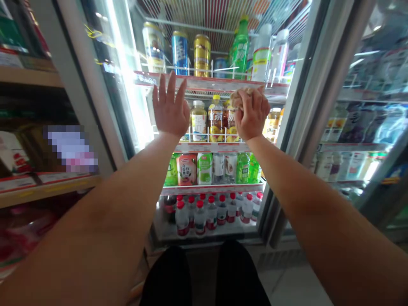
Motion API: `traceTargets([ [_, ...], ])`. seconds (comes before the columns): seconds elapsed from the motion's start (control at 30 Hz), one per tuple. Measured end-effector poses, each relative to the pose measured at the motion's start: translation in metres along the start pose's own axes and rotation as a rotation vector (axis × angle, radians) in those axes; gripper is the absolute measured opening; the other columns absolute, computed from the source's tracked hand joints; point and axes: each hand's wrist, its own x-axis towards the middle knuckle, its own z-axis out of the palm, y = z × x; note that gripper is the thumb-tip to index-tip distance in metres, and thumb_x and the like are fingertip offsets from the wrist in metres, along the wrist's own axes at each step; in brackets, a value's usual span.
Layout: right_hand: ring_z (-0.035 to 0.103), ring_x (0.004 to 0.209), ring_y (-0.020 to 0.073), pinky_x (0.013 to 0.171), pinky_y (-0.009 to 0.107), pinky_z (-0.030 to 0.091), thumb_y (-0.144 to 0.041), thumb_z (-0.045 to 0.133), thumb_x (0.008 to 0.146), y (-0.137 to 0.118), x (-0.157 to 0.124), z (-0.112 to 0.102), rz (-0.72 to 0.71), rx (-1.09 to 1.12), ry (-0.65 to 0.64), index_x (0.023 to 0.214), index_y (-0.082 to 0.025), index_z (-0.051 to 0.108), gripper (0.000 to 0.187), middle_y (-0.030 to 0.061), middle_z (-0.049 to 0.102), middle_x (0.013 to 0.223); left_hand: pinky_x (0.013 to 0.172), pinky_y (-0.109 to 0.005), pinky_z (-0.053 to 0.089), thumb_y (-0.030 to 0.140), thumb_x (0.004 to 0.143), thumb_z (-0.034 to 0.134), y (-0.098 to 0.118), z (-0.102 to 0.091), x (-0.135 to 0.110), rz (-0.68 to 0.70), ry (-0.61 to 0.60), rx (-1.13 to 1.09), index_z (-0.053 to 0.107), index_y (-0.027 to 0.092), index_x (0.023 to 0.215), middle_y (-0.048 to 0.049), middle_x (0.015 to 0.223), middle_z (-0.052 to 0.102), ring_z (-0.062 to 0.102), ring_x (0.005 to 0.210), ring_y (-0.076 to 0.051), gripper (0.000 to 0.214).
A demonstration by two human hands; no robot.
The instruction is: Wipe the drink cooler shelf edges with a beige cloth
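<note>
I face a drinks fridge with a glass door (105,106). My left hand (170,108) is raised flat with its fingers stretched up and holds nothing; it lies at the level of the upper shelf rail (210,83). My right hand (251,112) is closed on a crumpled beige cloth (244,94), held at the same rail. Behind the hands stand juice bottles (216,119). Cans (180,52) and a green bottle (240,46) stand on the top shelf.
Lower shelves hold green and white bottles (204,168) and red-capped water bottles (210,212). A second glass fridge door (366,119) stands to the right. Wooden shop shelves (41,189) with goods run along the left. My dark-trousered legs (204,276) show below.
</note>
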Motion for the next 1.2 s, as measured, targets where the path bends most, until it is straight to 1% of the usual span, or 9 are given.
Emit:
traceTargets([
  [0.17,0.037,0.144,0.0336,0.114,0.055,0.030,-0.032,0.047,0.092,-0.001,-0.003,-0.002,-0.258,0.027,-0.158,0.145,-0.028,0.051,0.054,0.0068,0.047,0.152,0.127,-0.045,-0.003,0.031,0.092,0.040,0.001,-0.001,-0.001,-0.018,-0.002,0.020,0.037,0.022,0.152,0.0121,0.163,0.015,-0.005,0.152,-0.010,0.060],
  [0.33,0.035,0.147,0.0306,0.114,0.052,0.032,-0.027,0.047,0.091,0.000,-0.003,-0.002,-0.082,-0.005,-0.021,0.142,-0.025,0.055,0.052,0.0080,0.049,0.151,0.127,-0.047,-0.001,0.029,0.094,0.039,0.004,-0.003,-0.002,-0.008,0.007,0.002,0.037,0.020,0.152,0.0097,0.164,0.016,-0.004,0.153,-0.010,0.059],
  [0.53,0.031,0.150,0.0258,0.118,0.049,0.029,-0.027,0.043,0.095,0.001,-0.005,-0.005,-0.414,0.082,-0.179,0.146,-0.028,0.050,0.052,0.0033,0.042,0.157,0.127,-0.050,0.003,0.028,0.093,0.043,0.004,-0.004,-0.002,-0.009,0.004,0.045,0.037,0.021,0.152,0.0066,0.164,0.019,0.001,0.154,-0.015,0.060],
  [0.7,0.030,0.150,0.0306,0.116,0.054,0.030,-0.023,0.043,0.092,0.000,-0.005,-0.005,-0.069,0.038,-0.060,0.145,-0.022,0.052,0.053,0.0080,0.042,0.157,0.127,-0.053,0.011,0.021,0.091,0.044,0.007,-0.007,-0.005,0.025,0.042,0.069,0.039,0.024,0.153,0.0017,0.163,0.026,0.008,0.154,-0.022,0.062],
  [0.87,0.031,0.150,0.0239,0.120,0.048,0.028,-0.029,0.043,0.097,0.000,-0.009,-0.007,-0.537,0.111,-0.245,0.149,-0.030,0.046,0.052,0.0014,0.041,0.158,0.126,-0.052,0.014,0.020,0.093,0.042,0.007,-0.008,-0.006,0.057,0.065,0.116,0.041,0.021,0.153,-0.0042,0.162,0.026,0.011,0.153,-0.024,0.060],
  [0.93,0.033,0.149,0.0236,0.119,0.048,0.030,-0.028,0.042,0.097,-0.003,-0.011,-0.007,-0.460,0.092,-0.194,0.148,-0.030,0.047,0.051,0.0021,0.042,0.158,0.126,-0.052,0.015,0.021,0.094,0.042,0.007,-0.008,-0.007,0.059,0.082,0.111,0.042,0.020,0.152,-0.0057,0.161,0.028,0.013,0.153,-0.025,0.059],
  [1.03,0.035,0.148,0.0268,0.114,0.051,0.035,-0.025,0.042,0.096,-0.010,-0.017,-0.005,-0.153,0.033,-0.011,0.146,-0.025,0.050,0.051,0.0067,0.044,0.156,0.126,-0.053,0.016,0.021,0.094,0.042,0.006,-0.007,-0.007,0.061,0.115,0.059,0.042,0.026,0.152,-0.0020,0.161,0.030,0.015,0.152,-0.024,0.058],
  [1.07,0.035,0.148,0.0270,0.113,0.050,0.036,-0.025,0.043,0.095,-0.012,-0.020,-0.005,-0.155,0.029,0.007,0.146,-0.024,0.050,0.051,0.0069,0.044,0.156,0.125,-0.053,0.016,0.021,0.094,0.042,0.006,-0.007,-0.008,0.066,0.121,0.048,0.042,0.028,0.152,-0.0008,0.161,0.030,0.015,0.152,-0.024,0.058],
  [1.2,0.038,0.147,0.0213,0.116,0.044,0.034,-0.027,0.045,0.097,-0.018,-0.039,-0.007,-0.633,0.086,-0.157,0.147,-0.028,0.049,0.050,0.0006,0.045,0.155,0.125,-0.052,0.019,0.022,0.096,0.042,0.005,-0.009,-0.009,0.088,0.145,0.060,0.044,0.026,0.150,-0.0027,0.160,0.033,0.017,0.152,-0.024,0.055],
])
